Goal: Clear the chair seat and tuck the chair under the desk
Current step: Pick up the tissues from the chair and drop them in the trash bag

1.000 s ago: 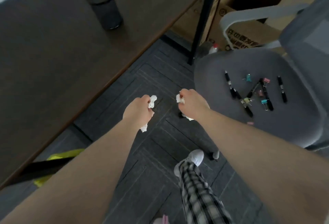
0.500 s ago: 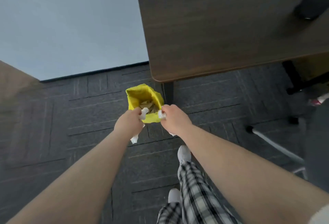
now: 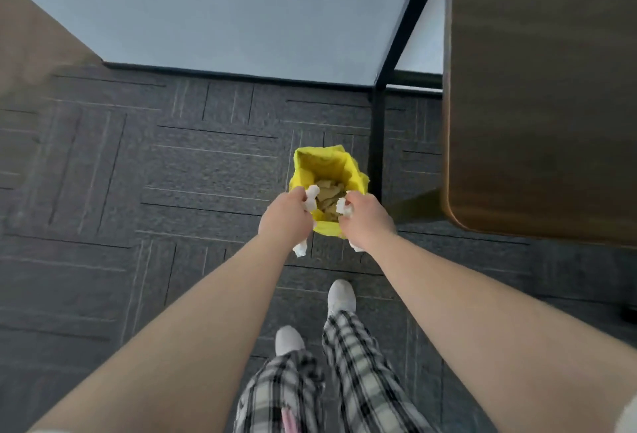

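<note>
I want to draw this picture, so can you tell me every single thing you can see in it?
Bin: one, yellow, on the floor beside the desk leg, crumpled paper already inside.
Paper wads: two, white, one in each hand, held over the bin's near edge.
Desk: one, dark brown wood top, along the right side.
Desk leg: one, black, just right of the bin.
Floor: dark grey carpet tiles with thin line patterns.
Wall: pale grey-blue, with a dark skirting strip at the bottom.
Left hand: closed on a wad.
Right hand: closed on a wad.
Legs: two, black-and-white check trousers.
Shoes: two, white, near the bottom.
</note>
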Motion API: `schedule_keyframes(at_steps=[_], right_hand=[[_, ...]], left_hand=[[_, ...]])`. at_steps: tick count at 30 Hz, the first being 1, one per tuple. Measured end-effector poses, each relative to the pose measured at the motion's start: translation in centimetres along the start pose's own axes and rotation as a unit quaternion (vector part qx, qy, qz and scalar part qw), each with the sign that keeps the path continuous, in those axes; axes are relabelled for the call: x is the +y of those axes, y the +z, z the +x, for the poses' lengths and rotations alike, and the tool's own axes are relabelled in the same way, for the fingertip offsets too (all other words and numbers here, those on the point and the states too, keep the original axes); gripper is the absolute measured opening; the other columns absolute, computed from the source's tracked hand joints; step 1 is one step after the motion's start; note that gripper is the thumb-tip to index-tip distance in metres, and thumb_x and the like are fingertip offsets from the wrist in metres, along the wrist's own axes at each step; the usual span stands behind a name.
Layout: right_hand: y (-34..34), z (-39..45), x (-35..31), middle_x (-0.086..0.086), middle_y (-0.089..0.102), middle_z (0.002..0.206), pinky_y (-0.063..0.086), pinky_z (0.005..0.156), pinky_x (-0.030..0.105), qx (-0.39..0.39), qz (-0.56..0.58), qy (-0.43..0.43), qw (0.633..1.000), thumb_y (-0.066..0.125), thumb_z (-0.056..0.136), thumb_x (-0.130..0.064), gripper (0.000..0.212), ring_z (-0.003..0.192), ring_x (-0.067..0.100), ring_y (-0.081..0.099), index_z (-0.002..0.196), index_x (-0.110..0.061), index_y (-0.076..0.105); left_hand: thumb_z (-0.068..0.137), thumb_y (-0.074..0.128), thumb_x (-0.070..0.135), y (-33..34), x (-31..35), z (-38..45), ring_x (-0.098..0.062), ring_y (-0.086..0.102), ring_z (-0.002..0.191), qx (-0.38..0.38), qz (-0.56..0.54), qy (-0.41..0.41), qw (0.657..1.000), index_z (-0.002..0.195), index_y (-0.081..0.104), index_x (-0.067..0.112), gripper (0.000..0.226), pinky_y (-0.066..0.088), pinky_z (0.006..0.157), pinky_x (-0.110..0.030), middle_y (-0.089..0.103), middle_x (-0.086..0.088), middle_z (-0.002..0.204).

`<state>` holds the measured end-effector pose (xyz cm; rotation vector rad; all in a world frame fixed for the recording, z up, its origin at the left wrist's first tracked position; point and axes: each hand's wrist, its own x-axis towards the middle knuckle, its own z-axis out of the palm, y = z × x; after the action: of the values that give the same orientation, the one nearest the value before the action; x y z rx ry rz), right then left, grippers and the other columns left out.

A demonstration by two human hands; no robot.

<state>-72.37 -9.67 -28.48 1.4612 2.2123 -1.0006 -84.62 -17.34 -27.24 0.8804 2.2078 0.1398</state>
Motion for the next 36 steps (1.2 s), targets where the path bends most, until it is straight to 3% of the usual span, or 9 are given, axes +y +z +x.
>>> schedule_keyframes(at_steps=[4, 8, 11, 15, 21, 25, 30, 36], right_hand=[[1.7, 3.5, 0.4, 0.006, 0.053, 0.114, 0.043, 0.061, 0.032, 0.004, -0.015, 0.026, 1.000, 0.053, 0.092, -0.021, 0.027, 0.078, 0.023, 0.049, 0.119, -0.018, 0.053], [4.0, 7.7, 0.7, 0.006, 0.052, 0.117, 0.042, 0.062, 0.032, 0.004, -0.014, 0.046, 0.999, 0.053, 0.092, -0.020, 0.028, 0.080, 0.023, 0.049, 0.120, -0.018, 0.052], [6.0, 10.9, 1.2, 0.005, 0.052, 0.117, 0.044, 0.063, 0.033, 0.010, -0.008, 0.069, 0.998, 0.053, 0.093, -0.022, 0.027, 0.082, 0.023, 0.050, 0.120, -0.018, 0.051], [8.8, 14.8, 2.1, 0.004, 0.051, 0.121, 0.043, 0.069, 0.033, 0.006, 0.004, 0.084, 0.996, 0.053, 0.093, -0.029, 0.031, 0.097, 0.029, 0.056, 0.123, -0.022, 0.050], [10.8, 17.4, 2.8, 0.006, 0.044, 0.133, 0.046, 0.078, 0.038, -0.001, 0.020, 0.099, 0.995, 0.053, 0.093, -0.030, 0.042, 0.109, 0.030, 0.055, 0.134, -0.024, 0.044], [11.1, 17.8, 3.0, 0.004, 0.041, 0.139, 0.047, 0.084, 0.038, -0.005, 0.027, 0.102, 0.994, 0.055, 0.093, -0.033, 0.049, 0.115, 0.028, 0.054, 0.140, -0.026, 0.039], [10.6, 17.6, 3.1, 0.001, 0.037, 0.145, 0.047, 0.088, 0.039, -0.016, 0.018, 0.090, 0.996, 0.054, 0.094, -0.032, 0.054, 0.122, 0.026, 0.050, 0.143, -0.026, 0.034], [9.6, 15.0, 3.0, 0.001, 0.018, 0.157, 0.047, 0.093, 0.043, -0.054, 0.010, 0.083, 0.995, 0.060, 0.090, -0.036, 0.068, 0.131, 0.028, 0.043, 0.147, -0.032, 0.023]], left_hand=[[0.090, 0.043, 0.009, 2.0, -0.7, 3.8, -0.030, 0.053, 0.088, -0.013, -0.028, 0.004, 1.000, 0.119, 0.050, 0.008, 0.030, 0.038, 0.067, -0.035, 0.058, -0.015, 0.113], [0.090, 0.042, 0.008, 4.8, -2.2, 8.7, -0.035, 0.057, 0.096, -0.024, -0.064, 0.003, 0.998, 0.117, 0.049, 0.007, 0.028, 0.041, 0.067, -0.037, 0.060, -0.016, 0.109], [0.090, 0.041, 0.008, 6.8, -2.9, 12.4, -0.033, 0.055, 0.088, -0.022, -0.094, -0.002, 0.995, 0.113, 0.050, 0.005, 0.025, 0.040, 0.067, -0.036, 0.059, -0.013, 0.101], [0.090, 0.041, 0.008, 9.3, -3.2, 16.7, -0.028, 0.051, 0.078, -0.016, -0.118, 0.012, 0.993, 0.111, 0.051, 0.005, 0.023, 0.037, 0.062, -0.034, 0.053, -0.007, 0.091], [0.088, 0.049, 0.013, 11.5, -4.1, 19.6, -0.030, 0.055, 0.104, -0.064, -0.109, 0.020, 0.992, 0.124, 0.047, 0.013, 0.036, 0.036, 0.071, -0.032, 0.056, -0.011, 0.119], [0.087, 0.057, 0.018, 11.5, -4.8, 19.8, -0.030, 0.048, 0.120, -0.105, -0.097, 0.056, 0.988, 0.140, 0.036, 0.020, 0.057, 0.037, 0.082, -0.030, 0.049, -0.011, 0.133], [0.078, 0.069, 0.039, 11.4, -5.2, 19.9, -0.026, 0.034, 0.139, -0.152, -0.047, 0.087, 0.983, 0.150, 0.015, 0.027, 0.090, 0.037, 0.106, -0.038, 0.021, -0.006, 0.156], [0.069, 0.080, 0.044, 8.6, -4.8, 17.3, -0.025, 0.026, 0.144, -0.187, 0.014, 0.105, 0.977, 0.151, 0.004, 0.034, 0.112, 0.037, 0.107, -0.039, -0.009, -0.006, 0.161]])
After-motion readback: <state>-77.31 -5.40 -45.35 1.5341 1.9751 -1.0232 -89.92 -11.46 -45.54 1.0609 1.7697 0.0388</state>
